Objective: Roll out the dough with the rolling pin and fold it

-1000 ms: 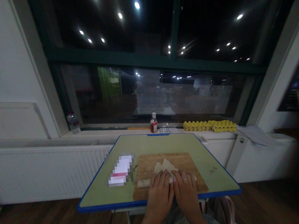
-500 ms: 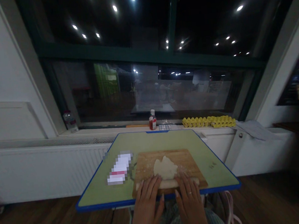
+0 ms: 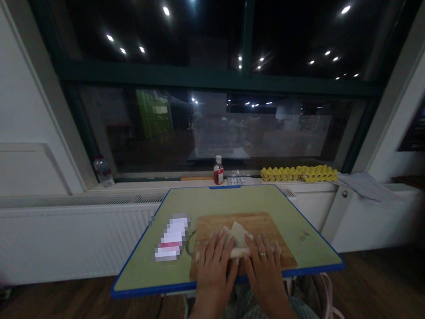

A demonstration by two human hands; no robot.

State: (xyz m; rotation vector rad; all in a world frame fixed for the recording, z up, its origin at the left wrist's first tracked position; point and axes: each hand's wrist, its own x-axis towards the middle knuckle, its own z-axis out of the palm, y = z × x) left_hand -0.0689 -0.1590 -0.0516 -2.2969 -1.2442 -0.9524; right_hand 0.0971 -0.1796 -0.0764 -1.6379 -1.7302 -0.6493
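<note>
A pale rolling pin [image 3: 239, 252] lies crosswise on a wooden board [image 3: 258, 218]. My left hand [image 3: 213, 260] rests flat on the left part of the pin, fingers stretched forward. On its right part lies my right hand [image 3: 263, 262], also flat, with spread fingers and a ring on one of them. Just beyond the pin, a flattened piece of white dough [image 3: 237, 232] shows between the two hands. My fingers hide the dough's sides and much of the pin.
The board sits on a green folding table [image 3: 152, 275] with a blue edge. Left of it lies a blurred-out phone-like item [image 3: 172, 238]. A bottle of red liquid [image 3: 218, 171], yellow egg trays [image 3: 298, 173] and a clear bottle [image 3: 103, 171] stand along the windowsill.
Both hands have moved forward with the rolling pin, away from the board's near edge and onto the dough. Less of the dough shows. The view has shifted slightly.
</note>
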